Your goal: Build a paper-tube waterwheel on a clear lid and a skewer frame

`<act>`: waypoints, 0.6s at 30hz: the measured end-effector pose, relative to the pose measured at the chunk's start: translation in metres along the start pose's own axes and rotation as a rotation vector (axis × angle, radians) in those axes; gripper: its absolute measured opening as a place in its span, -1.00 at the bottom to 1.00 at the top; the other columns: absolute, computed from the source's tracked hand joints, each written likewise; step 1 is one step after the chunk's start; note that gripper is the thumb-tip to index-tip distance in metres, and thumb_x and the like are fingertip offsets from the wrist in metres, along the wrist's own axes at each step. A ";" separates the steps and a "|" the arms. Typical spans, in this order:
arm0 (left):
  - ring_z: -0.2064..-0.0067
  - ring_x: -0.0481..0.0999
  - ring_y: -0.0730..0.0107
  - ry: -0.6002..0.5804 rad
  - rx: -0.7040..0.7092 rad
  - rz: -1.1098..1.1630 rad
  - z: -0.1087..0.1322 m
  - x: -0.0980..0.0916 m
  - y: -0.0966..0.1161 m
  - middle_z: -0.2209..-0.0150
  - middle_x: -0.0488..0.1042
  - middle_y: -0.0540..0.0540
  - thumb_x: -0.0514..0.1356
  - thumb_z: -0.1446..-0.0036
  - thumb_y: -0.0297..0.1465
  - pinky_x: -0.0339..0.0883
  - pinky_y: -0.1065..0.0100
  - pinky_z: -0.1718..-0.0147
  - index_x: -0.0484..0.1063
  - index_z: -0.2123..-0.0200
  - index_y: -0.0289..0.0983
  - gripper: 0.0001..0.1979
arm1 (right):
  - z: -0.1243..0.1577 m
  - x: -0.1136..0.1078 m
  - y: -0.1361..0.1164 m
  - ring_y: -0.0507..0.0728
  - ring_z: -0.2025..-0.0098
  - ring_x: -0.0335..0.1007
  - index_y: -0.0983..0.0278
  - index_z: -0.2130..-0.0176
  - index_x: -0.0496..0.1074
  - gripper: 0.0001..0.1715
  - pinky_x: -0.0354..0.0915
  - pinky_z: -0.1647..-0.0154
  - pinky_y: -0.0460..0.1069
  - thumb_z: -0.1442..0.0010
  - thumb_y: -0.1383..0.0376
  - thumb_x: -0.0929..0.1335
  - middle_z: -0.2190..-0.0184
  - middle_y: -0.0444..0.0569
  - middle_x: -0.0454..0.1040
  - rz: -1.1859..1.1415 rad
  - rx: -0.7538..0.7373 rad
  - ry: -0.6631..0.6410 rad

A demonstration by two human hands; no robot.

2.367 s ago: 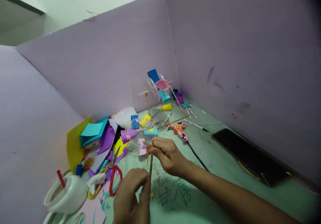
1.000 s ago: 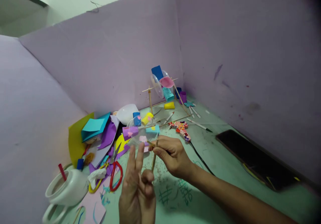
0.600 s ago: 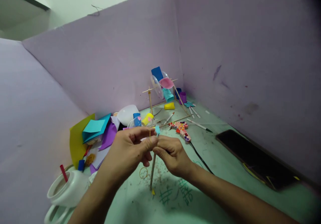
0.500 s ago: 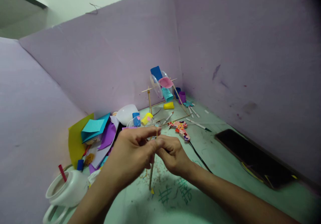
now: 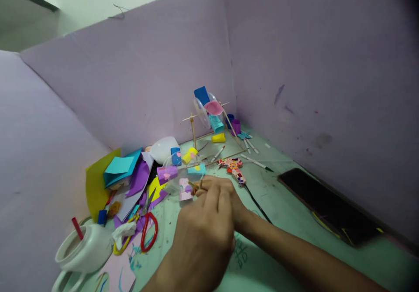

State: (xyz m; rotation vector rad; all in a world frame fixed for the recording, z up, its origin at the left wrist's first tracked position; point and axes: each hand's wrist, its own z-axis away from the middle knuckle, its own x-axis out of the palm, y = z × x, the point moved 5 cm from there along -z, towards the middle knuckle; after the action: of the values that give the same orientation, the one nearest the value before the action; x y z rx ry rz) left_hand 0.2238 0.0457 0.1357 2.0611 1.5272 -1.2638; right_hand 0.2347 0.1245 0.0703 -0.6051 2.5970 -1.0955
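My left hand [image 5: 206, 235] is closed in front, its back toward me, and partly covers my right hand [image 5: 227, 196]. Between the fingers of both hands is a thin wooden stick [image 5: 200, 184]; only its end shows, with something yellowish-brown, perhaps a rubber band, around it. The rest of the stick is hidden. Just beyond the hands lies a clear disc wheel [image 5: 178, 180] with coloured paper cups around it, among them a purple cup [image 5: 166, 175] and a pink cup [image 5: 185, 190].
Behind stands a stick frame [image 5: 194, 132] bearing another wheel with paper cups. A patterned glue gun [image 5: 236, 170], markers [image 5: 258, 163] and a phone [image 5: 327, 204] lie right. Red-handled scissors [image 5: 149, 231], coloured paper [image 5: 124, 165] and a white pot [image 5: 87, 248] are left.
My left hand has moved right and down, turning over my right hand. The stick, upright before, is now mostly covered. The disc wheel and the scissors have come into view.
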 end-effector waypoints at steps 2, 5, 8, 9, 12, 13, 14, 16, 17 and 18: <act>0.34 0.55 0.18 0.173 0.018 -0.023 0.023 -0.005 0.001 0.26 0.53 -0.39 -0.03 0.11 -0.65 0.43 0.33 0.48 0.38 0.17 -0.49 -0.61 | -0.003 -0.002 -0.008 0.01 0.54 0.13 0.24 0.62 0.12 -0.65 0.16 0.49 -0.07 -0.16 0.30 0.24 0.64 -0.17 0.16 0.004 -0.054 0.016; 0.20 0.52 0.24 0.287 -0.114 0.112 0.052 -0.009 -0.009 0.23 0.52 -0.24 0.04 0.03 -0.61 0.41 0.34 0.29 0.36 0.15 -0.32 -0.67 | -0.005 -0.005 -0.014 0.00 0.54 0.12 0.27 0.62 0.20 -0.65 0.11 0.50 -0.08 -0.18 0.34 0.23 0.64 -0.16 0.19 0.004 -0.092 0.024; 0.36 0.45 0.39 0.239 -0.400 0.410 0.068 -0.009 -0.033 0.36 0.47 -0.07 0.14 0.02 -0.55 0.33 0.42 0.44 0.38 0.34 -0.23 -0.84 | -0.006 -0.005 -0.014 0.00 0.51 0.20 0.30 0.54 0.32 -0.73 0.15 0.47 -0.10 -0.18 0.37 0.24 0.59 -0.12 0.29 -0.010 -0.082 0.001; 0.44 0.39 0.45 0.207 -0.534 0.539 0.072 -0.007 -0.044 0.45 0.43 -0.03 0.15 0.01 -0.52 0.26 0.45 0.51 0.37 0.44 -0.24 -0.93 | -0.005 -0.005 -0.014 0.00 0.50 0.22 0.31 0.52 0.35 -0.74 0.16 0.46 -0.10 -0.18 0.38 0.24 0.57 -0.10 0.32 -0.021 -0.076 -0.012; 0.62 0.10 0.62 0.158 -1.041 1.044 0.083 0.006 -0.077 0.67 0.13 0.09 0.19 0.00 -0.37 0.01 0.55 0.67 0.24 0.61 -0.28 -0.77 | -0.005 -0.005 -0.015 -0.01 0.51 0.23 0.33 0.51 0.39 -0.75 0.17 0.46 -0.11 -0.17 0.39 0.25 0.58 -0.11 0.31 -0.048 -0.070 -0.031; 0.65 0.01 0.66 0.148 -1.197 1.231 0.085 0.013 -0.085 0.68 0.05 0.12 0.21 0.03 -0.33 -0.07 0.57 0.70 0.21 0.62 -0.29 -0.74 | -0.005 -0.005 -0.016 -0.01 0.52 0.21 0.32 0.52 0.39 -0.74 0.16 0.48 -0.11 -0.16 0.39 0.25 0.59 -0.12 0.30 -0.051 -0.074 -0.028; 0.66 -0.07 0.69 0.115 -1.307 1.414 0.084 0.019 -0.089 0.68 0.00 0.15 0.23 0.08 -0.30 -0.15 0.58 0.72 0.17 0.62 -0.29 -0.70 | -0.005 -0.006 -0.017 -0.01 0.53 0.19 0.32 0.54 0.38 -0.73 0.14 0.49 -0.11 -0.16 0.39 0.25 0.61 -0.13 0.27 -0.054 -0.079 -0.023; 0.68 -0.16 0.73 -0.026 -1.412 1.668 0.077 0.031 -0.094 0.67 -0.03 0.18 0.26 0.16 -0.31 -0.24 0.60 0.74 0.07 0.63 -0.27 -0.64 | -0.005 -0.006 -0.018 -0.01 0.55 0.16 0.31 0.56 0.36 -0.72 0.13 0.50 -0.11 -0.16 0.38 0.25 0.63 -0.14 0.24 -0.054 -0.087 -0.020; 0.68 -0.17 0.74 -0.113 -1.427 1.720 0.072 0.035 -0.096 0.67 -0.02 0.18 0.26 0.17 -0.32 -0.24 0.60 0.74 0.05 0.63 -0.26 -0.63 | -0.005 -0.006 -0.019 -0.01 0.55 0.16 0.31 0.56 0.35 -0.72 0.13 0.50 -0.11 -0.16 0.37 0.25 0.63 -0.14 0.24 -0.055 -0.091 -0.025; 0.68 -0.17 0.75 -0.197 -1.429 1.733 0.067 0.040 -0.097 0.67 -0.01 0.18 0.26 0.17 -0.33 -0.24 0.61 0.75 0.04 0.62 -0.26 -0.64 | -0.005 -0.006 -0.019 -0.01 0.55 0.17 0.31 0.56 0.35 -0.72 0.13 0.50 -0.10 -0.16 0.36 0.26 0.63 -0.14 0.24 -0.057 -0.094 -0.031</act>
State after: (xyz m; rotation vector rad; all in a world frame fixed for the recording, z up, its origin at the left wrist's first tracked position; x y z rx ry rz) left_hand 0.1088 0.0656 0.0921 1.1917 -0.0625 0.3333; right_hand 0.2435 0.1181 0.0879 -0.7155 2.6314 -0.9764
